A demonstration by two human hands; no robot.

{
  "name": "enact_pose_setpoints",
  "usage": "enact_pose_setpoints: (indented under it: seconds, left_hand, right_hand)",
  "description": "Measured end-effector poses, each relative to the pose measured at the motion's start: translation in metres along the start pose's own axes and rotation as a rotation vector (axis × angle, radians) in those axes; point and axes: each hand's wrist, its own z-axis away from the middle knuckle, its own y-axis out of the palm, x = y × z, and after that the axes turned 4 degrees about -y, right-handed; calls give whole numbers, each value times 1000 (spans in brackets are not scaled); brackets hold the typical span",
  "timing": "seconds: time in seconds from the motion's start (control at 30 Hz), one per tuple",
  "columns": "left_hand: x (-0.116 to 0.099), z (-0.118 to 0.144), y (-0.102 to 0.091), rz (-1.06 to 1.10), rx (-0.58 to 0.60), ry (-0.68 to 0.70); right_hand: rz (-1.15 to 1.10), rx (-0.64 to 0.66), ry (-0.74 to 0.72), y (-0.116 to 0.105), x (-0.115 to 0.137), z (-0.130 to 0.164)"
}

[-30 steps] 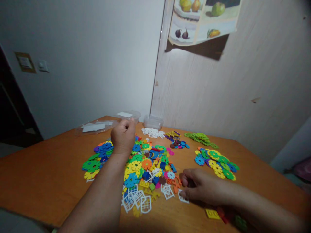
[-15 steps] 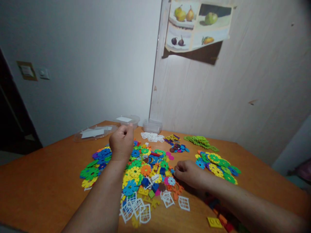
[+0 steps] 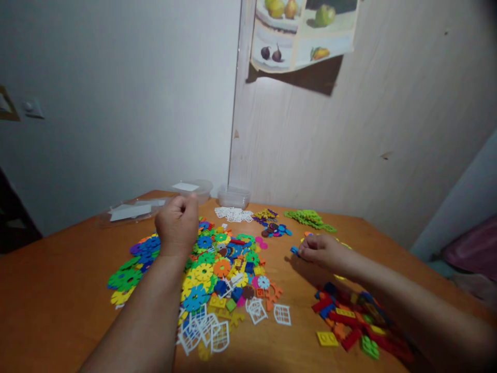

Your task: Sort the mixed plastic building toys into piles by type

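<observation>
1. Left hand (image 3: 177, 224) is balled into a loose fist, hovering over the far edge of the big mixed pile of plastic pieces (image 3: 217, 269); can't tell if anything's inside.
2. Right hand (image 3: 320, 251) reaches out flat over the counter (image 3: 58, 290), fingertips pinching a small blue piece (image 3: 295, 251).
3. Half a second ago that right hand was down at the pile's right edge; now it's moved right toward the flower discs (image 3: 341, 244), piece in tow.

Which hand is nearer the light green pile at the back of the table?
Right. The right hand sits just in front of the light green pile, pinching a small blue piece. The left hand, fisted, hovers over the big mixed pile, well to the left of it.
</observation>
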Motion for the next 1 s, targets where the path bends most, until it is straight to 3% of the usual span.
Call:
enact_pose_setpoints:
  seconds: [0.13, 0.3, 0.43, 0.53, 0.67, 0.83, 1.0]
  left_hand:
    - [-5, 0, -1, 11, 11, -12]
    - [-6, 0, -1, -6, 21, 5]
    - [-4, 2, 0, -11, 27, 20]
    - [-5, 2, 0, -24, 25, 28]
    - [-5, 2, 0, -29, 36, 53]
    - [0, 0, 1, -16, 33, 64]
    - [1, 0, 2, -5, 19, 47]
  right_hand:
    - [-96, 49, -18, -27, -20, 37]
    - [-108, 145, 19, -35, -49, 80]
    - [-88, 212, 40, -37, -68, 92]
    - [-77, 178, 3, -37, -72, 91]
    - [-96, 104, -61, -25, -55, 80]
    - [-176, 192, -98, 14, -10, 55]
    - [103, 214, -86, 44, 31, 34]
